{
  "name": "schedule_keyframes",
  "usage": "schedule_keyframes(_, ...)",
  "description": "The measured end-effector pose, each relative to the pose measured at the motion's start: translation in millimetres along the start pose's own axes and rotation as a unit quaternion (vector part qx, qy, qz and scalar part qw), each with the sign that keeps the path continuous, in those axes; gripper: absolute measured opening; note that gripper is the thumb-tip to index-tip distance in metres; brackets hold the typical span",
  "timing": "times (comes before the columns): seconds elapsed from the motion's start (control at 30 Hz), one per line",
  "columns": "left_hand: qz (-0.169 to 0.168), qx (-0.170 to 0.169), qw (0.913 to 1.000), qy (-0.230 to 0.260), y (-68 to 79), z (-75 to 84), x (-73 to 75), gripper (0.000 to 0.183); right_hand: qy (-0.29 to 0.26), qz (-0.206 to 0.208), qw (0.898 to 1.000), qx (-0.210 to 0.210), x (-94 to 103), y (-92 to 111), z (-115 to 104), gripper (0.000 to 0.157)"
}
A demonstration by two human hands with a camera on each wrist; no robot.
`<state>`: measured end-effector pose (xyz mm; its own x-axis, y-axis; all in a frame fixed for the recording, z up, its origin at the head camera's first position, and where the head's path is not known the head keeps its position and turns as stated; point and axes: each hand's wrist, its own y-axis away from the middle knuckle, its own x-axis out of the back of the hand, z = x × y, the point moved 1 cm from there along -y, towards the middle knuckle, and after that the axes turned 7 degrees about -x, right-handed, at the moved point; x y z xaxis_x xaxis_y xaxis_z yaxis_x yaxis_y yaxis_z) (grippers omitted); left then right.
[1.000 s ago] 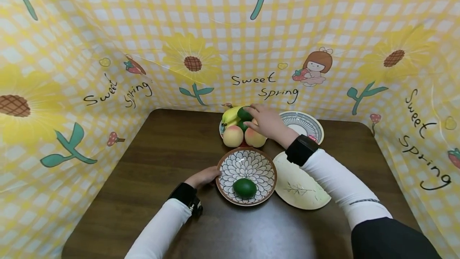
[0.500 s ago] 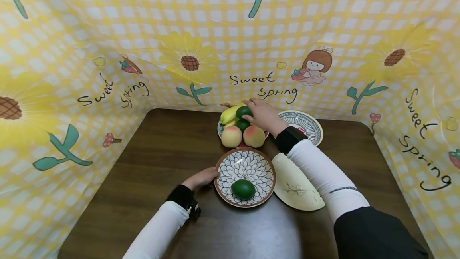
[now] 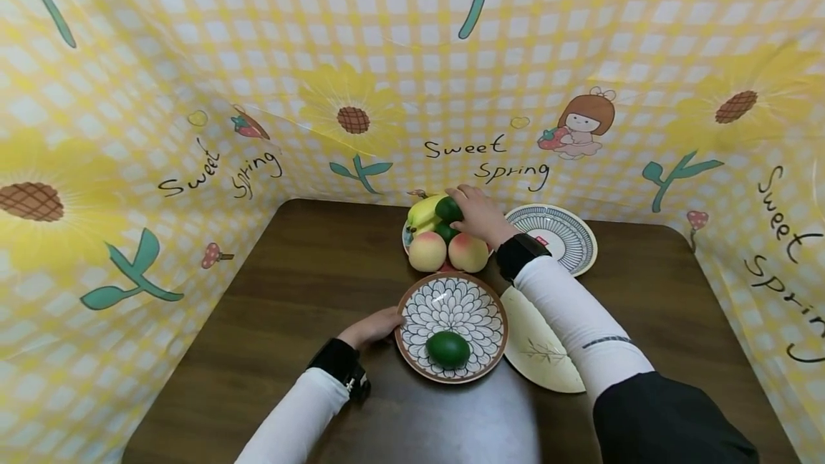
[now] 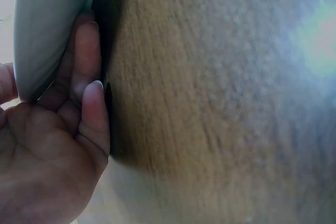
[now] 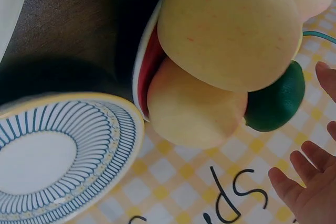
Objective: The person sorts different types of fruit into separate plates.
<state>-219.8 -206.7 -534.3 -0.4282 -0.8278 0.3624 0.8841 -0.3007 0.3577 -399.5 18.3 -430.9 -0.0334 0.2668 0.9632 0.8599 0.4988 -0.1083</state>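
Wooden table (image 3: pixel 309 263) is supporting a bowl (image 3: pixel 451 299), one avocado (image 3: pixel 447 349) already lying inside.
Left hand (image 3: pixel 374 326) is gripping the bowl; right hand (image 3: pixel 482 215) is hovering, fingers (image 5: pixel 286 186) spread, beside two more avocados (image 3: pixel 449 208), which are remaining behind the bowl.

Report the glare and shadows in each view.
Head: pale sheen on the near tabletop; left wrist: bright glare at the right edge, dark shadow beside the left hand; right wrist: deep shadow beside the fruit bowl, no strong glare.
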Motion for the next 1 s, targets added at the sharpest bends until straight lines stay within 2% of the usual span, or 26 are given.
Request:
schedule_keyframes(0.27, -0.003, -0.016, 0.9995, 0.026, -1.2, 0.4, 2.1, 0.034, -0.018, 0.008, 1.000, 0.004, -3.9, -7, 1, 0.071)
schedule_keyframes(0.5, -0.012, -0.018, 0.9991, 0.036, 3.1, -1.7, -2.2, 0.035, -0.056, -0.038, 0.997, -0.032, -17.7, -11, 7, 0.079)
schedule_keyframes(0.77, -0.004, -0.006, 0.9996, 0.029, 5.9, 1.2, -3.2, 0.046, -0.050, -0.035, 0.998, -0.015, -26.7, -17, 11, 0.076)
schedule_keyframes(1.0, -0.015, -0.025, 0.9991, 0.032, 8.3, 1.3, -5.0, 0.034, -0.071, -0.030, 0.997, 0.002, -37.2, -19, 12, 0.069)
